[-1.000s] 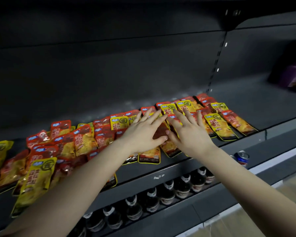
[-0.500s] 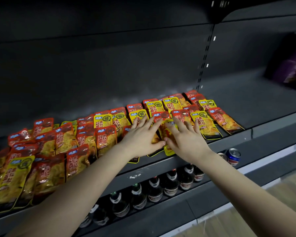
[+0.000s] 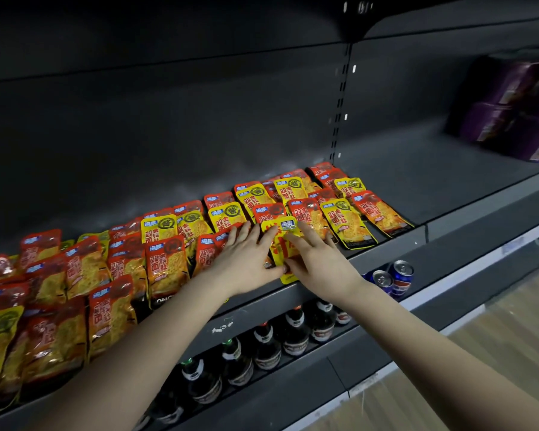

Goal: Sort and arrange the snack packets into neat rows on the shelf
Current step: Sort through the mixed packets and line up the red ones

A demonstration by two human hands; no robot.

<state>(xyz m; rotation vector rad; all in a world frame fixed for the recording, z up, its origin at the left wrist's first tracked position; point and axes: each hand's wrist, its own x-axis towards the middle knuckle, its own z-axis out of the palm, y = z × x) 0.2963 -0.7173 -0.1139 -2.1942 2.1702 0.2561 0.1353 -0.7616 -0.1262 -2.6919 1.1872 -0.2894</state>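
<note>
Head view. Left hand point(image 3: 246, 259) and right hand point(image 3: 321, 259) lie flat, fingers straight and spread, on either side of a yellow snack packet point(image 3: 277, 244) at the front lip of the shelf point(image 3: 448, 181); neither grips anything. The packet's long axis runs roughly front to back, its blue-logo end toward the rear wall and its lower edge overhanging the lip. Best practice: slide it rearward under even, light pressure, squaring it with the neighbouring yellow packet point(image 3: 346, 222) without dragging overlapped packets.

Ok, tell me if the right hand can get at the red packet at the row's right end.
Probably yes: the red packet lies uncovered just right of the right hand, with only flat packets between.
</note>
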